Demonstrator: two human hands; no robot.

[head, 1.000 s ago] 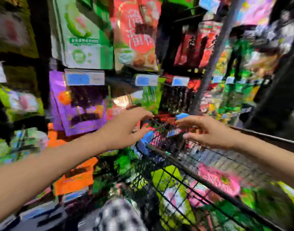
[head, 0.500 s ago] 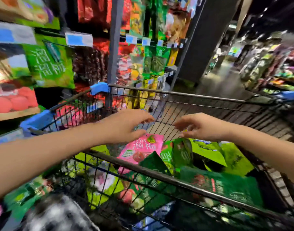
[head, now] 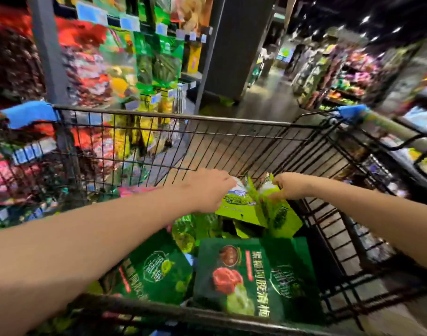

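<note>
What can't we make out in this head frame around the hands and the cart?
- Fingertips of left hand and right hand: head view, hidden behind their own knuckles and the lime packets they grip.
- Shelf goods: head view, motion-blurred, labels unreadable.
- Cart floor: head view, covered by dark green bags.

A supermarket aisle: shelves (head: 125, 57) packed with bagged snacks and price tags, a wire shopping cart (head: 231, 122).

Lime-green bags (head: 275, 214), dark-green bags (head: 253, 275), black wire cart (head: 231, 141) with blue corners.
</note>
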